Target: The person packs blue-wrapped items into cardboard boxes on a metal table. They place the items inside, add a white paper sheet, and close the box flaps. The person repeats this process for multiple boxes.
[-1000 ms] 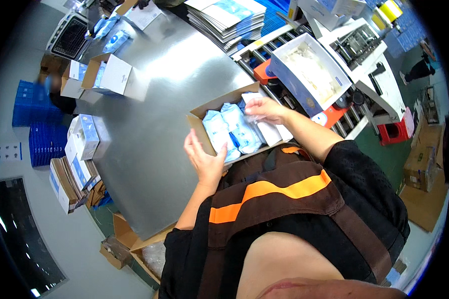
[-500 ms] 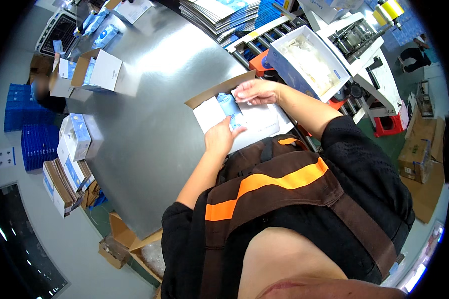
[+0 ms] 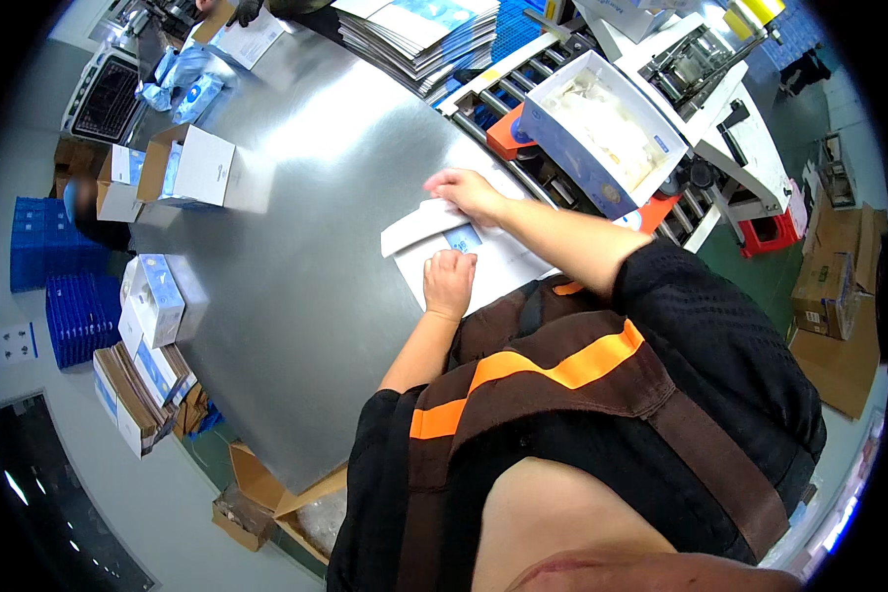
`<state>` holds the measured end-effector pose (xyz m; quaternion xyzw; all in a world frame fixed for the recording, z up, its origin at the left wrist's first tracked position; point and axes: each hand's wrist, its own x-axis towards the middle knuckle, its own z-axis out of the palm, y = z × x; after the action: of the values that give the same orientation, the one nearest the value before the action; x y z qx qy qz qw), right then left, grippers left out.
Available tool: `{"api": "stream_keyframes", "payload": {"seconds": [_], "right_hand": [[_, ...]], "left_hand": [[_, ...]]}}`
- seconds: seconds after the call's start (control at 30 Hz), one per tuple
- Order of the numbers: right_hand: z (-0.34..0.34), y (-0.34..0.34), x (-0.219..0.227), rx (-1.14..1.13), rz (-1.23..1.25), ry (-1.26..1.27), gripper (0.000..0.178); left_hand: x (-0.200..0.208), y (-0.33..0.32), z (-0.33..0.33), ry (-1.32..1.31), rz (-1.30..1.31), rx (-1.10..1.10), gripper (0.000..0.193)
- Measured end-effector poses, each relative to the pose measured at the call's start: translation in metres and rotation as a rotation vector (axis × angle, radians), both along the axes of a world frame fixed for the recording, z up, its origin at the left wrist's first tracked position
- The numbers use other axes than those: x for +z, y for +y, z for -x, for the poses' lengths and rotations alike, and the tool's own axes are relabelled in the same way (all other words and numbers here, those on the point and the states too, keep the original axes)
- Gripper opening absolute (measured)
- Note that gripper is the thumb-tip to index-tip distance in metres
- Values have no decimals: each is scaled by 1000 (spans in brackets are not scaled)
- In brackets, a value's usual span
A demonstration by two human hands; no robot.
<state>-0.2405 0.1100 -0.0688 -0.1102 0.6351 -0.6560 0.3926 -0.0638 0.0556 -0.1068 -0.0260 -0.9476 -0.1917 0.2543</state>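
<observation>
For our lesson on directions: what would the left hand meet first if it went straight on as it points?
Probably the blue patch beside the raised white flap, just ahead of the left hand, though depth is unclear.

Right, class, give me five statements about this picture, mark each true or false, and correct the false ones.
1. The left hand and right hand are both at the white box. True.
2. The right hand is lower in the picture than the left. False: the left hand is lower.
3. The table is brown. False: it is shiny grey.
4. The blue-sided box is open. True.
5. The blue stacks are at the picture's right. False: they are at its left.
</observation>
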Motion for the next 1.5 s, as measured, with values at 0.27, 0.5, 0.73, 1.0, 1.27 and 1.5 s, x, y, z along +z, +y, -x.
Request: {"api": "stream_keyframes", "payload": {"seconds": [0.27,0.5,0.73,1.0,1.27,1.5], "right_hand": [[-52,27,-36,-121,-119,734,10],[-27,49,-35,-128,-47,916,13],[30,126,-24,-120,-156,1074,16],[31,114,-2,-485,-172,720,20],[21,17,-45,82,-323,281,39],[-9,-39,30,564,-131,657,9]], "left_hand": [[39,-26,-27,-419,116,-21,96],[50,-7,-4,-694,154,-80,126],[42,74,52,-697,164,-128,120],[37,77,94,-509,-196,-301,82],[-63,-139,-30,-522,-480,111,37],[70,-476,3,-68,230,833,49]]}}
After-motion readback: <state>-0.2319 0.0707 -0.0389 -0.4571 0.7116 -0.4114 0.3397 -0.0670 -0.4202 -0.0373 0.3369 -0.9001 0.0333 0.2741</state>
